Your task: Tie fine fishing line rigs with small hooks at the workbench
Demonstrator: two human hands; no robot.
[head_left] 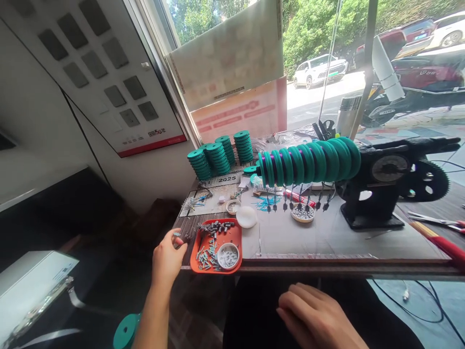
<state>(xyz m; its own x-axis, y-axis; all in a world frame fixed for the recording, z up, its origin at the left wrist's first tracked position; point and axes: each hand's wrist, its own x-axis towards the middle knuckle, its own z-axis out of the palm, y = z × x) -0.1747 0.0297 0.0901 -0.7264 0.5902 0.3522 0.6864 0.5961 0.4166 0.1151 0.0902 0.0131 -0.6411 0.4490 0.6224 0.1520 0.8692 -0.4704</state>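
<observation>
Beside the left edge of the orange tray (pixel 238 232), my left hand (pixel 167 254) is raised with its fingers curled and thumb close to them. A tiny greyish bit shows at the fingertips, too small to name. The tray holds dark cylindrical sinkers (pixel 220 226), loose metal pins (pixel 206 258) and a white dish (pixel 228 256) of small clear pieces. My right hand (pixel 316 312) rests low over my dark-clothed lap, back upward, fingers bent and together. Its palm is hidden, and nothing shows in it.
A black geared stand (pixel 374 194) carries a row of green foam spools (pixel 308 162) with small dark weights hanging below. Green spool stacks (pixel 218 157) stand behind. A bowl of grey beads (pixel 302 213), a white lid (pixel 246 217) and scissors (pixel 436 220) lie on the table.
</observation>
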